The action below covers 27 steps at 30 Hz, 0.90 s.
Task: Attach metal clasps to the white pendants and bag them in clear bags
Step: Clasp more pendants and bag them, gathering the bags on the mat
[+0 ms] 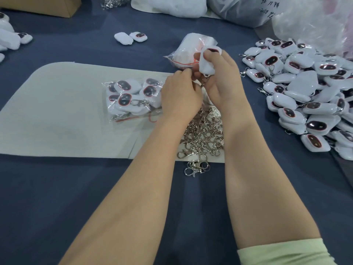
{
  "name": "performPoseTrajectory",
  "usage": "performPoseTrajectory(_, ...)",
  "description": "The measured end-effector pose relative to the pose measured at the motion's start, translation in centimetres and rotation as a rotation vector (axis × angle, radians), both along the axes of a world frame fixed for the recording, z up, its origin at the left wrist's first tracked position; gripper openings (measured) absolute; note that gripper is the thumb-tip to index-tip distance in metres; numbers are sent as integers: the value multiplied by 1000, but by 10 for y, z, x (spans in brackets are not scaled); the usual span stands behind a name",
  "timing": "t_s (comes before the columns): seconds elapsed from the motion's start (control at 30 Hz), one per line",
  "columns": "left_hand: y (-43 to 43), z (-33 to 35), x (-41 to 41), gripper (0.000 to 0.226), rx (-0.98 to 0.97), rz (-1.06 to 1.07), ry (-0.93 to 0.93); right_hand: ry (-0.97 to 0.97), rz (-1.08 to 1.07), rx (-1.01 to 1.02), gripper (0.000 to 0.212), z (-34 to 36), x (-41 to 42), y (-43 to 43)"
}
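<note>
My right hand (219,77) grips a white pendant (207,63) with a dark red-rimmed oval face, held upright above the table. My left hand (181,92) pinches a small metal clasp (203,83) at the pendant's lower end; the clasp is mostly hidden by my fingers. Below my wrists lies a pile of loose metal clasps (204,134). A clear bag (131,98) with several pendants lies flat to the left of my hands. Another clear bag (188,49) with white pendants stands just behind my hands.
A large heap of white pendants (305,92) covers the right side. Two stray pendants (130,37) lie at the back. A grey felt mat (63,111) lies on the dark blue cloth (76,197). A cardboard box (47,4) and big plastic bags (248,10) line the far edge.
</note>
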<state>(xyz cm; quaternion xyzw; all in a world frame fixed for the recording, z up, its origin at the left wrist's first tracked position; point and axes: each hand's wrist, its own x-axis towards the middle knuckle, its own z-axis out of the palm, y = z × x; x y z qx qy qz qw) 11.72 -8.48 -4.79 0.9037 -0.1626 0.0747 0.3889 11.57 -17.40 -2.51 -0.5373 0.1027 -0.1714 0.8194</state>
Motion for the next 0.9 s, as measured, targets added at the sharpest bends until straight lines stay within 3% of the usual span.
performPoseTrajectory(0.2, 0, 2, -2, 29, 10, 28, 6, 20, 27, -265, 12, -12, -1, -5)
performPoseTrajectory(0.3, 0, 3, -2, 29, 22, 33, 10, 8, 35, -303, 13, -15, -1, -4)
performPoseTrajectory(0.53, 0, 3, -1, 29, 25, 43, 28, 32, 59, -222, 13, -16, 2, -2)
performPoseTrajectory(0.7, 0, 3, -1, 30, 20, 46, 34, 78, 50, 43, 18, -15, 7, -3)
performPoseTrajectory(0.9, -1, 3, 0, 30, -21, 48, 42, -35, 137, 22, 18, -18, 3, -8)
